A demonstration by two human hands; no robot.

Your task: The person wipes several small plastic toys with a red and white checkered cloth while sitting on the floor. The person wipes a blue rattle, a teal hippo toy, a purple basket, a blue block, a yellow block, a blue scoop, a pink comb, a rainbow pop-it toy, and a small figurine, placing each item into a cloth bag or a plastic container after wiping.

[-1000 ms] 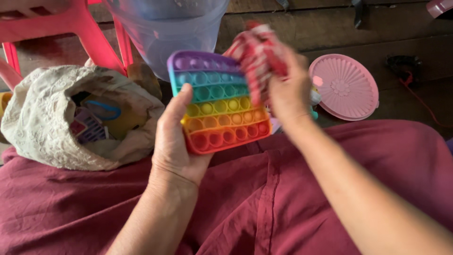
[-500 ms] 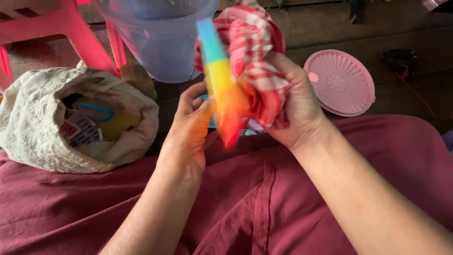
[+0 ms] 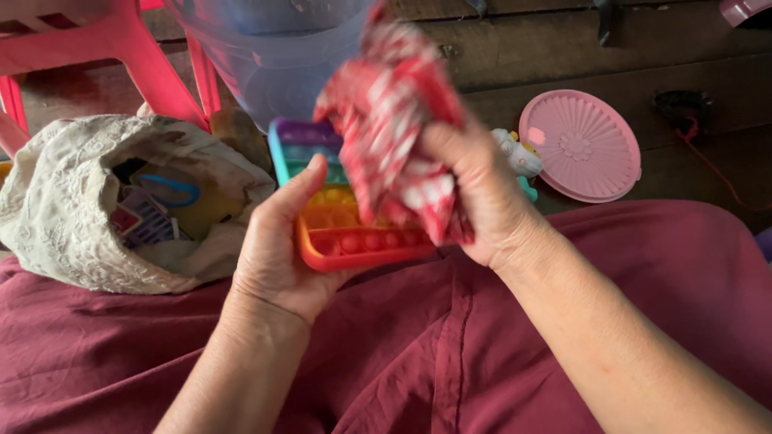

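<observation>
Head view, looking down over a maroon lap (image 3: 450, 354). The left hand (image 3: 277, 241) grips the left edge of a rainbow bubble toy (image 3: 338, 229), thumb lying on its upper face and fingers hidden beneath; the toy is held nearly flat just above the lap, purple end toward 12 o'clock and orange end toward 6. The right hand (image 3: 474, 189) is closed in a fist around a bunched red-and-white checked cloth (image 3: 390, 112), which is blurred and lies against the toy's upper face from the 2 o'clock side. The step in hand appears to be wiping that face. Judged from this pose, a further stroke would call for a firm hold on the toy's edge and cloth pressure across the rows, since the soft toy may flex. At 9 o'clock sits a lace bag (image 3: 72, 233) holding small items; at 12, a clear tub (image 3: 273, 72); at 2, a pink lid (image 3: 581, 146) on the floor, with a small figurine (image 3: 519, 159) just beside it.
</observation>
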